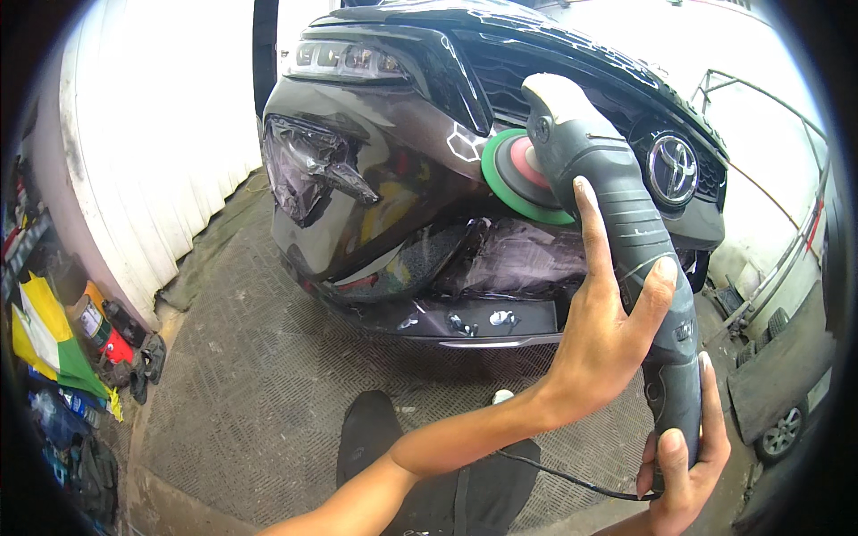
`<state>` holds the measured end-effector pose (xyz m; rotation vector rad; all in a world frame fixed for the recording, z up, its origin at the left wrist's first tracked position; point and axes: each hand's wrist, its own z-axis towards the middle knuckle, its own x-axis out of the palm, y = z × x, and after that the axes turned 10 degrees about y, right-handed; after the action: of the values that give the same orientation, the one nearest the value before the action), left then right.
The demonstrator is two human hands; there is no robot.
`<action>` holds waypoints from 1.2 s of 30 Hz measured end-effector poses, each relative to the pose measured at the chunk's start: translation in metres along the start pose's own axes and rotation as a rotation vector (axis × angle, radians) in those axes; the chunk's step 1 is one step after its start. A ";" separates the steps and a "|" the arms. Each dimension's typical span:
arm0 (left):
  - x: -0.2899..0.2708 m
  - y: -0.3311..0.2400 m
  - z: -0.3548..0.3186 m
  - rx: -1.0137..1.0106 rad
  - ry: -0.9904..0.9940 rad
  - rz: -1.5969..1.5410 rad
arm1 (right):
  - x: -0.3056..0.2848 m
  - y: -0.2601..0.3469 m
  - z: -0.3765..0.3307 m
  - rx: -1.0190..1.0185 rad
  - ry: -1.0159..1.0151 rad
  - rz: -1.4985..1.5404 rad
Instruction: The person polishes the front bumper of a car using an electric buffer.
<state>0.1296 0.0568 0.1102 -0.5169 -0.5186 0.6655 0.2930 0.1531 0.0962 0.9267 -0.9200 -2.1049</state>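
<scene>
A black car polisher (621, 192) slants up across the view, its round green-edged pad (527, 213) meeting the dark bumper (402, 161) beside the grille. My left hand (603, 335) grips the middle of the tool's body, index finger stretched along it and thumb on its near side; its other fingers are hidden. Lower down, my right hand (684, 482) wraps round the rear handle. Whether the pad is spinning I cannot tell. Patches of dark plastic film cover the lamp recess (308, 170) and the lower opening (527, 255).
A black power cord (572, 482) trails from the handle past my legs. Bottles and rags (63, 335) lie along the left wall. On the right are a wheel (782, 433), a grey panel (778, 362) and metal poles. White spots mark the lower bumper lip (505, 318).
</scene>
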 end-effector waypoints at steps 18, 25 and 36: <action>0.012 -0.032 -0.005 0.016 0.045 -0.005 | -0.037 0.059 0.016 0.063 -0.038 -0.071; 0.015 -0.032 0.006 0.007 0.060 -0.023 | -0.051 0.057 0.031 0.006 0.033 0.027; 0.009 -0.028 0.007 0.019 0.046 0.053 | -0.049 0.057 0.041 0.093 0.105 0.054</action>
<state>0.1438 0.0458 0.1348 -0.5281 -0.4558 0.7073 0.3021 0.1734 0.1784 1.0384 -0.9848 -1.9629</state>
